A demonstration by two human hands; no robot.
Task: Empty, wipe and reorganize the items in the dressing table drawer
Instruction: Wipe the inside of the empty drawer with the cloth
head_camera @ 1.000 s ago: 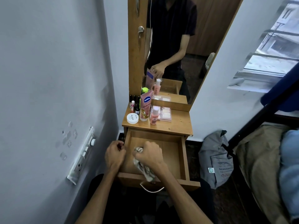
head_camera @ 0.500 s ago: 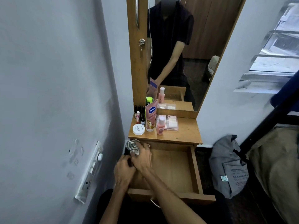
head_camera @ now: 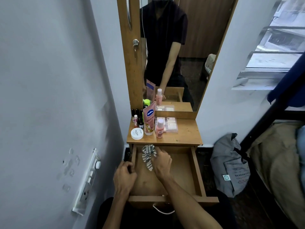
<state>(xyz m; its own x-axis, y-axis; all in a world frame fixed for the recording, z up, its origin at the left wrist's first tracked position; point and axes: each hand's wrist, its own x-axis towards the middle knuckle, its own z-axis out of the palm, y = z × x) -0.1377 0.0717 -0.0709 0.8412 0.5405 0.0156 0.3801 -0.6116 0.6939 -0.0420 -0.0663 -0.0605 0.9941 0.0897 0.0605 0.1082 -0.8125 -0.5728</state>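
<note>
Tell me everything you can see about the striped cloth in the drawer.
The cloth is small, soft fabric with grey and white stripes, crumpled into a bunch. It lies at the back left of the open wooden drawer, on its floor. The right hand grips it, one end trailing out below the fingers.

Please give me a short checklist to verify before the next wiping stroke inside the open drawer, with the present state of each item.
1. Drawer pulled fully open: ok.
2. Visible drawer floor free of items: ok; part lies hidden under the arms.
3. Striped cloth held by right hand: ok, at the back left corner.
4. Left hand steadying the drawer's left wall: ok, fingers curled over its edge.
5. Bottles kept clear of the tabletop's front edge, such as the pink bottle: ok.
6. Drawer floor already clean: cannot tell.
</note>
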